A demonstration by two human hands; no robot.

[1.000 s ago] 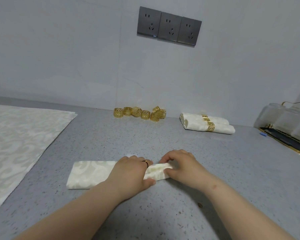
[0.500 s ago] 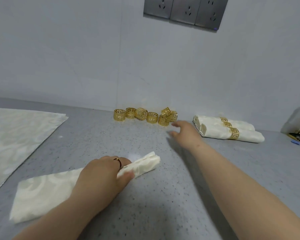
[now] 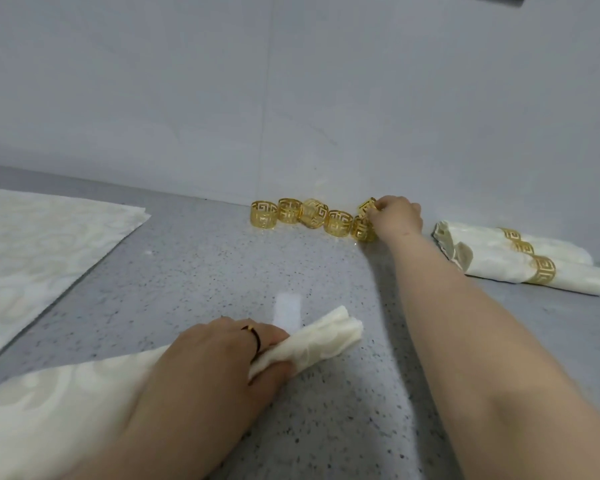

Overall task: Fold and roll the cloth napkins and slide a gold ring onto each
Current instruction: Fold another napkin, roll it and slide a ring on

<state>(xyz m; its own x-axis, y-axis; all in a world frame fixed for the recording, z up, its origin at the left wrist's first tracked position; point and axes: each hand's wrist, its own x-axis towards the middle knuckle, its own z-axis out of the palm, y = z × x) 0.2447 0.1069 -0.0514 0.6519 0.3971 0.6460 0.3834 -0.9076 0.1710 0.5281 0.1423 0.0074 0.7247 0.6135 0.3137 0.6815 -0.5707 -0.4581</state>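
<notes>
Left hand (image 3: 215, 368) curled round rolled napkin (image 3: 326, 337), pinning it to counter (image 3: 205, 271). Right hand (image 3: 397, 216) pinches ring (image 3: 367, 206) at row's right end; 2 ringed rolls (image 3: 499, 268) beyond.

Your left hand (image 3: 215, 362) grips the half-rolled cream damask cloth napkin (image 3: 312, 341) near its rolled end on the grey speckled countertop (image 3: 194, 265). Your right hand (image 3: 397, 216) is at the wall and seems to pinch the raised gold fretwork ring (image 3: 367, 206) at the right end of the row of gold rings (image 3: 291, 216), though its fingertips are hidden. Two ringed napkin rolls (image 3: 534, 268) lie just to its right, and a flat cream cloth (image 3: 49, 244) lies far left.
</notes>
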